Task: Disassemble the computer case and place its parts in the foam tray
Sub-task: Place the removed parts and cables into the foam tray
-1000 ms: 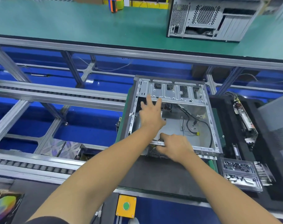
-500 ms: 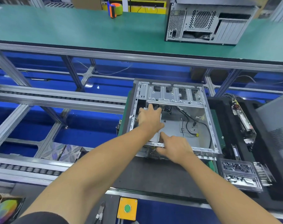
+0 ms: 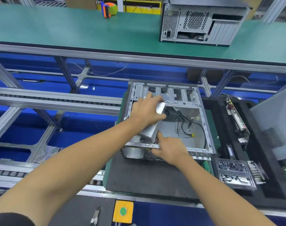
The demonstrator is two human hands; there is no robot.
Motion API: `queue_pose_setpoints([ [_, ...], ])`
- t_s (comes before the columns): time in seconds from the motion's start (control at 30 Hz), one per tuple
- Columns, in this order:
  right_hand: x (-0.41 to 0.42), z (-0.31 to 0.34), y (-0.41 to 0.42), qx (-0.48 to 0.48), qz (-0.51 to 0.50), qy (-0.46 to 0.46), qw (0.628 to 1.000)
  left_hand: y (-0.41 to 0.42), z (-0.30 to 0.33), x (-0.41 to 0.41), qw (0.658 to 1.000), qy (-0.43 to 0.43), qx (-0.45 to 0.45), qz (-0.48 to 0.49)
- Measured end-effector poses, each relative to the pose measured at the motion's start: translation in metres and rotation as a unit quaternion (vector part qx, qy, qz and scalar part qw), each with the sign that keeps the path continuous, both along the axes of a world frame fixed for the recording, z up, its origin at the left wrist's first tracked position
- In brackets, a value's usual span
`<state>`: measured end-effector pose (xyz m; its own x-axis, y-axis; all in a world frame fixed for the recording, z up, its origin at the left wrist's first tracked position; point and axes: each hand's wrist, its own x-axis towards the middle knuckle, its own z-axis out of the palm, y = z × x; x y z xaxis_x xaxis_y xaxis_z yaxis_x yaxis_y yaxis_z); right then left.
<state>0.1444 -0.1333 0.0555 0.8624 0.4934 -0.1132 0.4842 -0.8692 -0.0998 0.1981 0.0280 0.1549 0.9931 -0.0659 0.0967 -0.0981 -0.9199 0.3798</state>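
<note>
A: Where's the computer case (image 3: 170, 95)?

B: Open-sided, on a dark mat, right under both hands. Left hand (image 3: 147, 111) grips a silver metal box (image 3: 151, 130), prob. the power supply, tilted up inside the frame. Right hand (image 3: 169, 148) rests on the near rail, index finger touching the box's lower end.

A: Handling?

B: Looks rigid, fairly heavy, w/ cables trailing; hold the body. Foam tray (image 3: 256, 160) lies right of the hands.

A: Changes?

B: 1 sec ago the left hand was spread open; box now lifted.
</note>
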Motion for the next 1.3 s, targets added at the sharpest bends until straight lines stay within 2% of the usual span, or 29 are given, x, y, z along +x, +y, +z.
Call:
queue_pose_setpoints([
  [0.13,0.001,0.000,0.000,0.002,0.000,0.006,1.000,0.011,0.034,-0.004,0.996,-0.052,-0.063,0.023],
  [0.5,-0.002,0.006,0.001,0.018,-0.006,0.048,0.999,0.046,0.078,-0.030,0.981,-0.170,-0.094,0.023],
  [0.73,-0.003,0.010,0.002,0.016,-0.009,0.050,0.999,0.057,0.095,-0.035,0.947,-0.306,-0.093,0.021],
  [0.9,-0.003,0.010,0.002,0.025,-0.014,0.062,0.998,0.052,0.100,-0.025,0.939,-0.326,-0.112,0.002],
  [1.17,-0.002,0.014,0.000,0.060,-0.001,0.095,0.994,0.033,0.107,-0.019,0.898,-0.424,-0.118,-0.003],
  [1.23,-0.003,0.018,0.000,0.083,-0.003,0.100,0.992,0.029,0.114,-0.014,0.883,-0.450,-0.130,0.004],
  [1.3,-0.005,0.023,-0.002,0.145,-0.022,0.147,0.978,0.026,0.118,-0.011,0.875,-0.470,-0.115,-0.001],
])
